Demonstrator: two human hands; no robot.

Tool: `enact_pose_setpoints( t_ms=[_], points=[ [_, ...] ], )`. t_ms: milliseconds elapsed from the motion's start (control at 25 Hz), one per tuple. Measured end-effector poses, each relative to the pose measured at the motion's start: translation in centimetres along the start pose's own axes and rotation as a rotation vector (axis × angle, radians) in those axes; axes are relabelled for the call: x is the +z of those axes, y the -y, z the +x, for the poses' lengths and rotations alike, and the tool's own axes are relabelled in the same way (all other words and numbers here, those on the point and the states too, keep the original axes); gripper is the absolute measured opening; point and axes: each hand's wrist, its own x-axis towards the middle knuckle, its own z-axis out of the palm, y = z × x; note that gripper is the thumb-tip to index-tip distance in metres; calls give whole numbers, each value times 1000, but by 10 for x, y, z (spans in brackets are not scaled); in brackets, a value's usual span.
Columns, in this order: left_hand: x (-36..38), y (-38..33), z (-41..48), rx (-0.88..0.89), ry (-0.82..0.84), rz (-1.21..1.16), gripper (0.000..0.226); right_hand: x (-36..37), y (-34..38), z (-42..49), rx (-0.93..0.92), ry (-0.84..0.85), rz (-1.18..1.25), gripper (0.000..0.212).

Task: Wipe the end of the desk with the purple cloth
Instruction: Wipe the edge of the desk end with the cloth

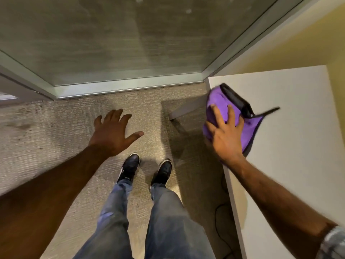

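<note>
The white desk (291,146) fills the right side of the view, its left end edge running down toward me. A purple cloth (220,101) with a dark hem lies bunched on the desk's near-left corner, partly hanging over the edge. My right hand (224,135) presses flat on the cloth with fingers spread over it. My left hand (112,131) hovers over the carpet to the left, fingers apart, holding nothing.
A black oblong device (236,100) with a thin black cord lies on the desk touching the cloth's far side. A glass partition (112,43) with a metal base frame stands ahead. My legs and black shoes (130,167) stand on grey carpet; a cable (222,217) lies under the desk.
</note>
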Motion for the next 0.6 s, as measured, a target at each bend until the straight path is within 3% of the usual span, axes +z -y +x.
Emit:
enact_pose_setpoints(
  t_ms=[80,240,360,600],
  points=[
    [-2,5,4,-5,6,-4,99,17,1,-39,87,-79,119,66],
    [-5,10,13,-5,-2,-23,95,41,3,-89,285,-147,245,62],
    [-6,11,19,-10,6,-22,90,35,7,-70,450,-117,302,83],
    [-1,10,25,-9,12,-19,86,10,4,4,463,-13,320,96]
  ],
)
